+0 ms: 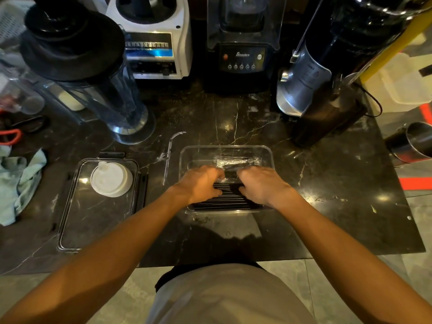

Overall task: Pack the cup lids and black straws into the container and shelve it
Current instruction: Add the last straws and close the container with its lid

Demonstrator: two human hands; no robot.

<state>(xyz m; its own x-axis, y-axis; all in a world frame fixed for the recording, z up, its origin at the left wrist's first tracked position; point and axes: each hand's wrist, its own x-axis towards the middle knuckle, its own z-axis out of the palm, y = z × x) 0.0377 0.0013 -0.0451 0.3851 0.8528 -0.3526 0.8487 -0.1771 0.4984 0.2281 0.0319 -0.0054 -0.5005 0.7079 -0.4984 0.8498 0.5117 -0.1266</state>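
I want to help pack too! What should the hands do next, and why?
Probably let go of the black straws, already lying flat in the clear plastic container, and let the left hand fetch the white cup lids, resting outside on the clear container lid.

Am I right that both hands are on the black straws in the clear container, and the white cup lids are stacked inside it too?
Not quite. The head view shows the white cup lids outside the container, sitting on its clear cover to the left. The rest holds: the left hand and right hand are both on the black straws in the container.
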